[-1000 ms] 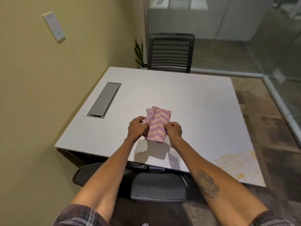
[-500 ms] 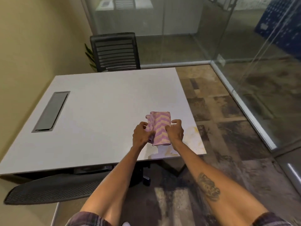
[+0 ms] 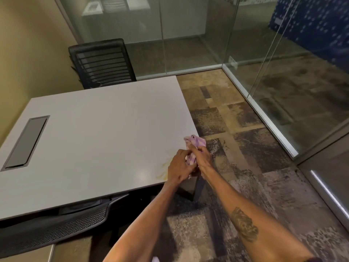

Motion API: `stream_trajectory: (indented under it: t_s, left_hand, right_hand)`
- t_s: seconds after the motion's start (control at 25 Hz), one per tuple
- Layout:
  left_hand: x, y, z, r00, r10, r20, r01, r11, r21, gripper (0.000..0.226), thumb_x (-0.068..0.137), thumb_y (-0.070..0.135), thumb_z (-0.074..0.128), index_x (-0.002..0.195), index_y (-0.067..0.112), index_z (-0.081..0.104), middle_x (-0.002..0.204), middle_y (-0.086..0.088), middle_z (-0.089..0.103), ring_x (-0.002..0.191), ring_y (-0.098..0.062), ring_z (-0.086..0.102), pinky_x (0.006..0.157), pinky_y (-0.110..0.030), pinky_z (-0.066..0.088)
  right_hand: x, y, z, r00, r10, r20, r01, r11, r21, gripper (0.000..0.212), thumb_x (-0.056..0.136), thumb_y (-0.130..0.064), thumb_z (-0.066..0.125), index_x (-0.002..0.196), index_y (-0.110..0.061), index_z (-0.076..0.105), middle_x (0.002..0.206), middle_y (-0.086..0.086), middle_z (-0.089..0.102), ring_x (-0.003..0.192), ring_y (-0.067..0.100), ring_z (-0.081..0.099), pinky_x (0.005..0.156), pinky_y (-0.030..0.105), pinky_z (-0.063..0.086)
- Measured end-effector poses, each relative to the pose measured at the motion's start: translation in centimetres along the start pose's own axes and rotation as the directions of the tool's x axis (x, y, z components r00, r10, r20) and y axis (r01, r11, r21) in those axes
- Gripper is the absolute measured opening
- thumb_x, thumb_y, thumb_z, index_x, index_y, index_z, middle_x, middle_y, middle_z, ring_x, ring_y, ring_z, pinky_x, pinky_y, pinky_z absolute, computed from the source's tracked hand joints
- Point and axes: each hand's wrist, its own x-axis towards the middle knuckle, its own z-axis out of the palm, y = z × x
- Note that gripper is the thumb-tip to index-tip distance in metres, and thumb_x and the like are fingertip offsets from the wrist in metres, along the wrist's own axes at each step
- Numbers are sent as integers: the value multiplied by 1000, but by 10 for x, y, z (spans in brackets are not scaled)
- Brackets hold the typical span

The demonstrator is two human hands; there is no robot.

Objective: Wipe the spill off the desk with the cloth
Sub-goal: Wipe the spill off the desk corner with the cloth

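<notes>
Nearest the camera, my two forearms reach forward over the patterned carpet [image 3: 245, 140] toward the desk's near right corner. My left hand [image 3: 179, 167] and right hand [image 3: 203, 157] are both closed around the pink striped cloth [image 3: 194, 142] — bunched between them, one end sticking out past the fingers, right at the desk edge. Just left of the hands, the yellowish spill [image 3: 164, 167] streaks the white desk [image 3: 105, 133]; I cannot tell whether the cloth is touching the surface yet. Risk, as I judge it: the spill lies so near the edge that a stroke outward would push liquid onto the carpet, and a wadded cloth may smear more than it absorbs. Farther left sits the grey cable hatch [image 3: 25, 141]; beyond the desk stands a black chair [image 3: 102, 63], then the glass partition [image 3: 188, 31].
</notes>
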Motion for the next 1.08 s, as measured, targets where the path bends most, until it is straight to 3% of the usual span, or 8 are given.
stream_trajectory:
  t_s: [0.16,0.28,0.4,0.52,0.68,0.76,0.92,1.08]
  left_hand:
    - [10,3,20,994,79,78,-78,997,-22,52,79,56,56,125,34,66,125,3,67,100,-17,60,84,-35,49]
    - [16,-8,27,988,119,100,-116,992,-40,47,86,60,52,124,37,67,125,9,68,97,-13,58,83,-32,44]
    - [20,-33,28,991,87,97,-87,996,-10,45,92,59,49,126,34,65,129,10,65,106,-13,57,93,-35,45]
    - [25,-67,20,996,34,80,-41,996,84,44,97,57,45,128,30,63,135,7,61,119,-18,54,99,-36,43]
    - [39,-108,5,998,37,58,-48,977,206,44,102,50,43,131,23,62,140,1,57,127,-23,48,104,-38,39]
    - [49,-122,-3,995,85,56,-97,951,294,44,103,47,41,135,21,59,142,-1,55,129,-26,47,104,-39,40]
    - [73,-153,-18,993,112,39,-118,912,393,53,104,47,38,149,19,44,157,-3,43,145,-27,37,116,-42,33]
    - [90,-188,-25,999,-7,43,-14,886,463,60,106,48,27,159,20,23,168,0,17,157,-24,10,127,-44,12]
  right_hand:
    - [13,13,-26,994,76,-73,-64,987,148,26,91,-24,70,106,-2,70,93,16,68,79,24,62,67,31,49]
    - [20,21,-38,993,60,-98,-40,980,195,14,93,-21,69,95,-8,69,77,11,65,68,24,60,59,27,47]
    - [29,33,-48,986,-32,-166,42,997,59,15,88,-27,73,91,-15,67,92,11,68,84,27,63,65,29,45]
    - [39,40,-56,969,-107,-224,103,994,-33,14,88,-30,72,83,-20,63,95,10,65,83,25,62,65,30,44]
    - [55,50,-55,940,-173,-295,117,973,-197,20,88,-34,67,95,-16,65,104,12,66,94,32,62,80,41,50]
    - [62,53,-53,931,-225,-289,155,957,-244,21,90,-33,64,97,-14,63,98,12,66,91,34,61,79,45,51]
    - [86,56,-51,869,-425,-254,243,812,-530,22,99,-31,53,111,-13,60,92,15,67,85,37,61,75,51,52]
    - [117,52,-41,841,-494,-220,270,736,-621,25,100,-32,52,115,-12,58,93,13,66,85,36,62,72,46,51]
